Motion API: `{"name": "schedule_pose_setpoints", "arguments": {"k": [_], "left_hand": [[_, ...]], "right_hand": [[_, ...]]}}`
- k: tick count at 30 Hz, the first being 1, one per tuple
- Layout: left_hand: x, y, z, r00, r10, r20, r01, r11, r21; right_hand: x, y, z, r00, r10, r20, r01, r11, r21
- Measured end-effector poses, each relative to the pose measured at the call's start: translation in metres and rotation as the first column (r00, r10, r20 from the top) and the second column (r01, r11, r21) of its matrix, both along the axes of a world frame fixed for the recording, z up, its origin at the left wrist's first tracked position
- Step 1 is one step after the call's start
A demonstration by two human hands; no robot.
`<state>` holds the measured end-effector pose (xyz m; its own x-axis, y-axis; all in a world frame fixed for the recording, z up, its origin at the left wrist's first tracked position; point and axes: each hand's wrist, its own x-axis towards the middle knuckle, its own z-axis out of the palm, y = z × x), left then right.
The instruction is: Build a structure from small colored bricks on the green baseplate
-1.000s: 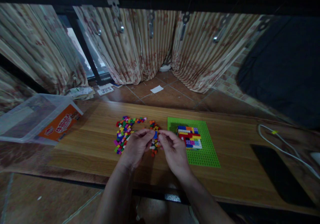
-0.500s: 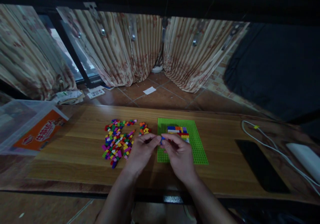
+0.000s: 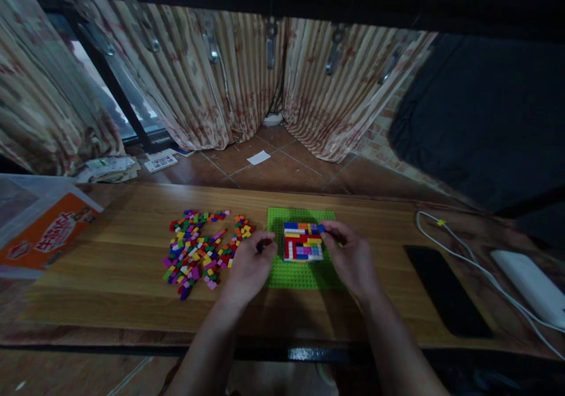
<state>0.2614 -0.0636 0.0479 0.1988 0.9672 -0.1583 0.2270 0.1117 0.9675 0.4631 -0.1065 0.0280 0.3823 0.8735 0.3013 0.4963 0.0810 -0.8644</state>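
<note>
My right hand (image 3: 353, 258) pinches a small blue toy brick (image 3: 322, 229) between thumb and forefinger, at the far right corner of a low block of multicoloured bricks (image 3: 302, 244). That build has red, yellow, white, blue and orange pieces on top and sits on a green studded baseplate (image 3: 291, 278). Whether the blue brick touches the build I cannot tell. My left hand (image 3: 249, 263) hovers at the baseplate's left edge, fingers curled; a dark spot shows between thumb and forefinger, too small to name.
Loose bricks in many colours (image 3: 194, 249) lie spread over the wooden table (image 3: 110, 266) on the left. A clear plastic box (image 3: 53, 193) with an orange label stands at the far left. On the right are a black phone-like slab (image 3: 445, 290), a white cable (image 3: 463, 255) and a white block (image 3: 527, 284).
My hands have parted: the right moved right with the blue brick to the build's far corner, the left drew back left. The build now shows between them. The view has shifted slightly right.
</note>
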Motion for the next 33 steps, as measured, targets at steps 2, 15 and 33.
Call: {"name": "schedule_pose_setpoints", "arguments": {"k": [2,15,33], "left_hand": [[0.001,0.001,-0.004,1.000,0.007,-0.014,-0.006,1.000,0.019],[0.005,0.001,-0.005,1.000,-0.016,-0.015,0.016,1.000,0.004],[0.009,0.000,-0.010,0.995,-0.074,-0.072,0.076,0.997,0.026]], "right_hand": [[-0.002,0.001,0.004,0.997,0.046,0.068,-0.046,0.999,-0.002],[-0.011,0.015,0.012,0.925,0.241,0.295,-0.222,0.970,-0.096],[-0.008,0.018,0.009,0.973,0.183,0.144,-0.166,0.979,-0.120]]}}
